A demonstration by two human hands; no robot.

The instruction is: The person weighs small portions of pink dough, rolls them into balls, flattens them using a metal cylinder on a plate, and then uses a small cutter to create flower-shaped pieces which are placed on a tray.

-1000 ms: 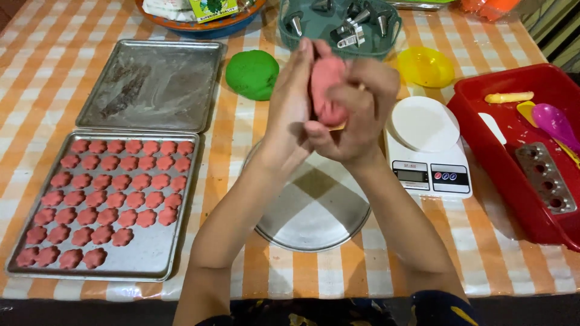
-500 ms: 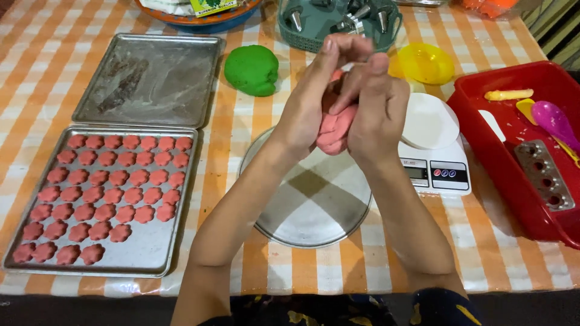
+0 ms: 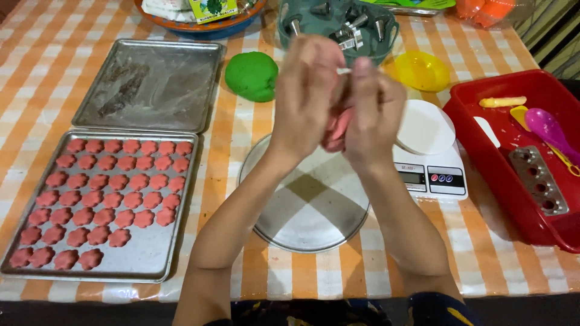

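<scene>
An orange-and-white checked cloth covers the surface (image 3: 302, 278), and above its middle both hands are raised with a lump of pink dough (image 3: 336, 128) pressed between them. The left hand (image 3: 308, 96) and right hand (image 3: 374, 111) have their fingers closed around the dough; half a second ago it showed more plainly between the palms, and now it is mostly hidden, so the kneading goes on. Beneath lies a round metal plate (image 3: 308, 205), with a white kitchen scale (image 3: 430, 163) just beside it. Farther left sits a tray of pink flower-shaped pieces (image 3: 103, 199), a bare greased tray (image 3: 151, 84) and a green dough ball (image 3: 252, 75); a red bin (image 3: 519, 151) stands at right.
</scene>
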